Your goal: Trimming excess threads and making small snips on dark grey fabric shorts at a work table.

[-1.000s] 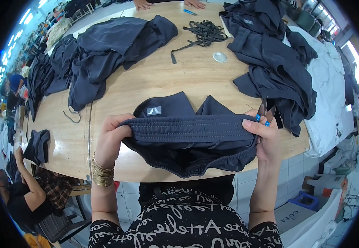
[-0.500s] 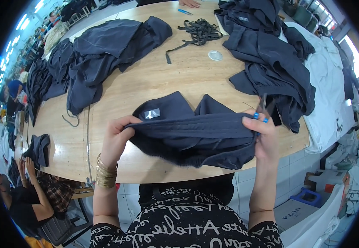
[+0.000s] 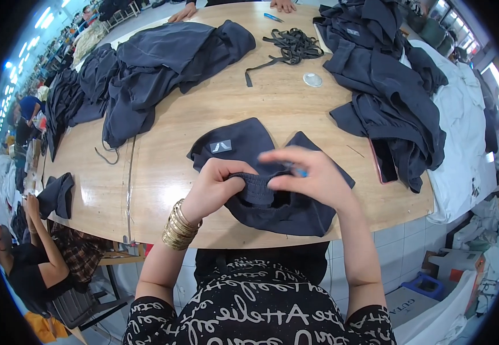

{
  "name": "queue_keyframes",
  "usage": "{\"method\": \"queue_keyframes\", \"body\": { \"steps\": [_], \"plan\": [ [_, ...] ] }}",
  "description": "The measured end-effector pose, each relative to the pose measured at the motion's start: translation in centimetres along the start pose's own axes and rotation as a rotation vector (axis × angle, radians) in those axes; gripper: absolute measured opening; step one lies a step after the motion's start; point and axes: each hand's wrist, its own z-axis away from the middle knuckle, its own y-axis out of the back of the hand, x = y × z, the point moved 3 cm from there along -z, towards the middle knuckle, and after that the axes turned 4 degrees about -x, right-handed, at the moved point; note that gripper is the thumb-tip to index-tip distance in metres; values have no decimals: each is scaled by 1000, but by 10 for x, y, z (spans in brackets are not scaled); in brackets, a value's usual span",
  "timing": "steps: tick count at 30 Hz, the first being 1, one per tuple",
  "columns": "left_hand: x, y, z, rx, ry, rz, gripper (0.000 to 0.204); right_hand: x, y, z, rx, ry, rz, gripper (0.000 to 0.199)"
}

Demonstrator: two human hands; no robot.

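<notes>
Dark navy shorts [image 3: 287,221] with a gathered elastic waistband lie at the table's near edge, legs pointing away from me. A small shiny patch [image 3: 221,146] sits on the left leg. My left hand [image 3: 218,187], with gold bangles at the wrist, is closed on the waistband, pinching it between thumb and fingers. Close by on the right, my right hand [image 3: 313,175] is smeared by motion, its thumb at the waistband. Within its fingers shows the blue handle of small scissors [image 3: 300,172]; their blades are hard to make out.
Dark garments are heaped at the left [image 3: 157,63] and right [image 3: 387,98] of the wooden table [image 3: 203,103]. Tangled dark cord [image 3: 295,46], a round clear disc [image 3: 313,79], a blue cutter [image 3: 273,18] and a phone [image 3: 383,161] lie about. Other people are at the far edge and left.
My hands have come together from the waistband's two ends, and the stretched waistband has slackened and bunched. My right hand has moved left with the scissors. The phone shows more fully.
</notes>
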Motion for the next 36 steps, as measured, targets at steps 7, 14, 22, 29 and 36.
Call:
{"method": "queue_keyframes", "body": {
  "steps": [7, 14, 22, 29, 36],
  "plan": [
    [2, 37, 23, 232, -39, -305, 20, -31, 35, 16, 94, -298, -356, 20],
    [-6, 89, 52, 464, -47, -154, 19, -24, 62, 39, 320, -289, -629, 14],
    [-5, 99, 61, 459, -75, -129, 20, -27, 56, 43, 378, -319, -592, 14],
    [-9, 69, 47, 503, -140, -491, 19, -19, 49, 31, -31, -300, 116, 21],
    [21, 2, 8, 315, -261, -584, 16, 7, -14, -9, -251, -102, -6, 34]
  ]
}}
